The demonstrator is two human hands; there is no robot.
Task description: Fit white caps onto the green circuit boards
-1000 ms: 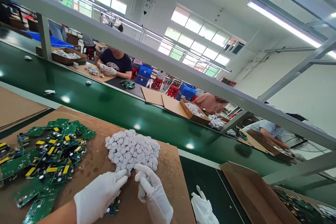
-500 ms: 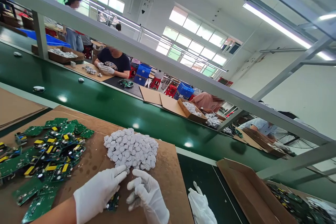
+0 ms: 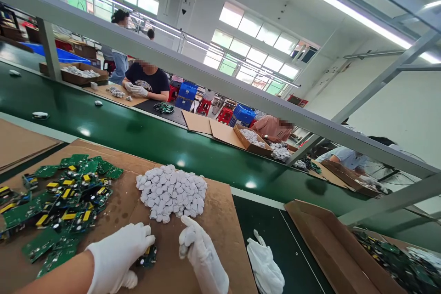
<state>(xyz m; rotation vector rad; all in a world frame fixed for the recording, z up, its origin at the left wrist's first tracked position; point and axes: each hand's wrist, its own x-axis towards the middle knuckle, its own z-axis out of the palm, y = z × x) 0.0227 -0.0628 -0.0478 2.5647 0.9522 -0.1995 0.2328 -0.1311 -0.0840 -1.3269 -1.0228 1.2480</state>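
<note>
My left hand (image 3: 120, 252), in a white glove, is closed with its curled fingertips at a small green circuit board (image 3: 149, 257) that has dark and yellow parts. The hand covers much of this board. My right hand (image 3: 203, 252), also gloved in white, is raised a little to the right of it. Its fingers are bent together, and what they may hold blends with the glove. Just beyond both hands, a heap of small white rounded pieces (image 3: 172, 193) lies on the brown cardboard sheet (image 3: 117, 234).
Many circuit boards with yellow parts (image 3: 69, 197) lie piled on the left. A loose white glove (image 3: 264, 264) is at right, beside an open cardboard box (image 3: 330, 243). Beyond runs a green conveyor belt (image 3: 144, 135) carrying a few white items. Co-workers sit across it, under a metal beam (image 3: 206, 76).
My left hand has drawn back slightly to the left, and its fingers have curled at the circuit board. My right hand has shifted right, away from it, its fingers closer together.
</note>
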